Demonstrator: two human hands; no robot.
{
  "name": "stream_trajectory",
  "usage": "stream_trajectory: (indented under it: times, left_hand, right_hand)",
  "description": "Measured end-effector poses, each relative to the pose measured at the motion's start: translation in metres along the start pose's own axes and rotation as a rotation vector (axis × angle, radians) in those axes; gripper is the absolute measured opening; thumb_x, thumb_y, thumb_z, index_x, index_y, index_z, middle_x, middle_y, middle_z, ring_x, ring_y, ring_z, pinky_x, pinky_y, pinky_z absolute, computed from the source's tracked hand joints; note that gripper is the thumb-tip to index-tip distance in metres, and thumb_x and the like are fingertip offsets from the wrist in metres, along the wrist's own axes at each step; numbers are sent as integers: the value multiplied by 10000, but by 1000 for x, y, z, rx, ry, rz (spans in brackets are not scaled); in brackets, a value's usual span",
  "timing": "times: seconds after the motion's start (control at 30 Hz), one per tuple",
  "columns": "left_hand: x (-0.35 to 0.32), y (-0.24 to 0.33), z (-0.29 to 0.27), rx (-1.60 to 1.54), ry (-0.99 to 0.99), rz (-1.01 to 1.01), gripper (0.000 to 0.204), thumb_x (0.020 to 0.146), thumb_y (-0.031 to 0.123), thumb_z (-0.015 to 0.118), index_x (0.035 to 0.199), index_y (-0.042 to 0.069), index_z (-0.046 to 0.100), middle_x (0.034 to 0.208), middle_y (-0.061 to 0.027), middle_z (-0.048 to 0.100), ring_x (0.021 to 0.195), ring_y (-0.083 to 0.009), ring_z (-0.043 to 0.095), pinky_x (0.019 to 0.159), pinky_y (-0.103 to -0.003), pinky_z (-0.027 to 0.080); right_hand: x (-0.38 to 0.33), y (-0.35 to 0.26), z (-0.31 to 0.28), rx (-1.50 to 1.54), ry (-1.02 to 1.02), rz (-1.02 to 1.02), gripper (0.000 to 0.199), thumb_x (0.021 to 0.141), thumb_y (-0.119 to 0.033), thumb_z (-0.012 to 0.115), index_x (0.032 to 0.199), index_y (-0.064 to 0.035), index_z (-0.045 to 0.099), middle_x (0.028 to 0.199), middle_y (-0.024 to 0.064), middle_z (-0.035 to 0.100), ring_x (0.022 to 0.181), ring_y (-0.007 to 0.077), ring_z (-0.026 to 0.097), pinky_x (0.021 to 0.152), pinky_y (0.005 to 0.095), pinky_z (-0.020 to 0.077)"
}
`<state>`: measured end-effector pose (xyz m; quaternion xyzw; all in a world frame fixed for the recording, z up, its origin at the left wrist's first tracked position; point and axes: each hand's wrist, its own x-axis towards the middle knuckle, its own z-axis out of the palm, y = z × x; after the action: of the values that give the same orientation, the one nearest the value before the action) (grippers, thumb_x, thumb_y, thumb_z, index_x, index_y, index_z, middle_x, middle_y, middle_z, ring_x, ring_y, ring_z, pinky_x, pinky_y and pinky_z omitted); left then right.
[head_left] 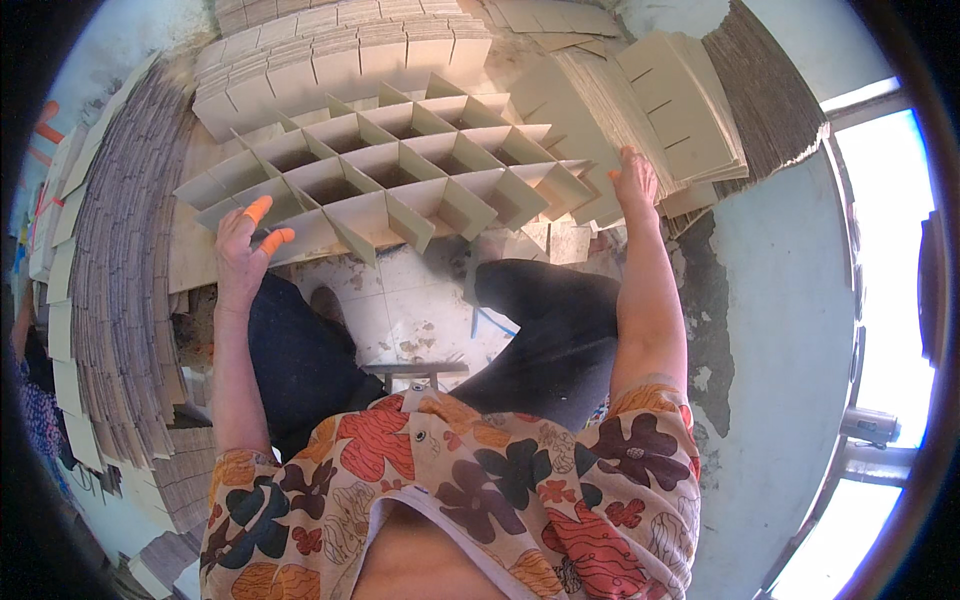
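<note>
A cardboard divider grid (400, 165) of interlocked slotted strips lies in front of me, its cells standing upward. At its near left corner is my left hand (243, 240), thumb and forefinger apart, with orange covers on the fingertips. Whether these fingers touch the grid I cannot tell. Past the grid's right end, my right hand (635, 182) is over the pale cardboard sheets, its thumb apart from the fingers and nothing visibly held. The undersides of its fingers are hidden.
Rows of slotted cardboard strips (340, 60) stand behind the grid. More slotted sheets (680, 105) and a darker stack (765, 90) are at the far right. A tall stack (130, 240) curves along the left. A stool (415, 370) shows between my legs.
</note>
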<state>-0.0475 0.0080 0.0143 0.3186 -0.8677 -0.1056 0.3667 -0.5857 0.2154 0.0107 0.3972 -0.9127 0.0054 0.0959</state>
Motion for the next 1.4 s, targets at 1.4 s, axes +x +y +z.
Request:
stream_trajectory:
  times: [1.4]
  left_hand:
    - [-50,-50,-23,-215,-33,-322,170,709,-9,718,861,1,643,801,-84,651,769,-217,615,689,-317,490]
  right_hand:
    - [-117,-360,-146,974,-108,-837,484,783,46,621,1256,20,524,975,224,657,636,132,590,638,276,492]
